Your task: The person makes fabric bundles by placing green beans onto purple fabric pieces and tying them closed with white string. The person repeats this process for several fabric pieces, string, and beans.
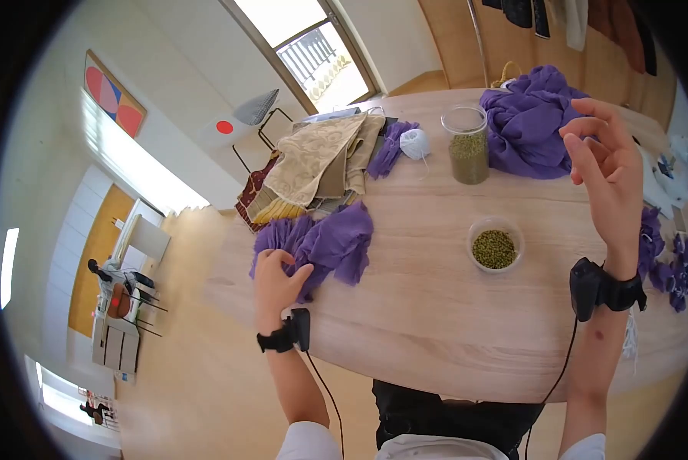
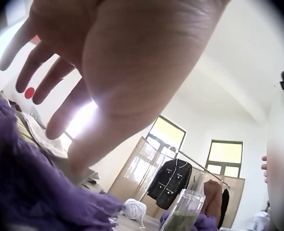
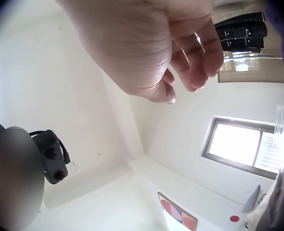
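Observation:
My left hand is at a crumpled purple cloth on the table's left side. In the left wrist view its fingers are spread and extended, with purple cloth below them and nothing gripped. My right hand is raised at the right, fingers loosely bent and holding nothing. It is nearest a larger purple cloth bundle. A clear jar partly filled with small green beans stands left of that bundle. Nearer me sits a small clear tub of green beans.
Folded beige fabrics are piled at the back left. Beside them lie a white yarn ball and a purple strip of cloth. More purple pieces are at the far right. The wooden table has a curved near edge.

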`<state>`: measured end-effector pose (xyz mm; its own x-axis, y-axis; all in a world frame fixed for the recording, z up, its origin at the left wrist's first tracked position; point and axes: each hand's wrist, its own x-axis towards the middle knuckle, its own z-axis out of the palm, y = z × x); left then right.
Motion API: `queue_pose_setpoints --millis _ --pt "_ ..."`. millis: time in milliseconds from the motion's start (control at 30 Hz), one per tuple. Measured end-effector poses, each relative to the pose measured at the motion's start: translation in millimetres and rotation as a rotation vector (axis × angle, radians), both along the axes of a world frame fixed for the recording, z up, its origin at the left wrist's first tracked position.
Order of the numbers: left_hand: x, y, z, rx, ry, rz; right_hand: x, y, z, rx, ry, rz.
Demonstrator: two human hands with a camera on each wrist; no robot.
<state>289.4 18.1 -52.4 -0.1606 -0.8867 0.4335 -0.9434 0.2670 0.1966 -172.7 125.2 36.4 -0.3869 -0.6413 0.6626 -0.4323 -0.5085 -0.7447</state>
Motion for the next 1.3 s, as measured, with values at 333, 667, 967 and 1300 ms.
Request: queue_pose_setpoints --millis 333,667,967,1300 --pt "-135.4 23.2 89.1 -0.028 0.907 -0.552 -20.0 23.7 11.7 -0.101 -0.038 -0.005" --pt "-231.7 31.2 115.9 -0.101 1.077 -0.915 -97.8 98.8 20.6 0.159 0.138 -0.414" --pt "-230.7 22.0 111.7 -0.008 1.007 -0.951 -188.4 110.6 -68.6 0.908 0.827 -0.51" --pt "-248.9 12.5 102.3 0.041 0.979 -0.955 -140.8 86.0 -26.4 0.65 0.627 -0.409"
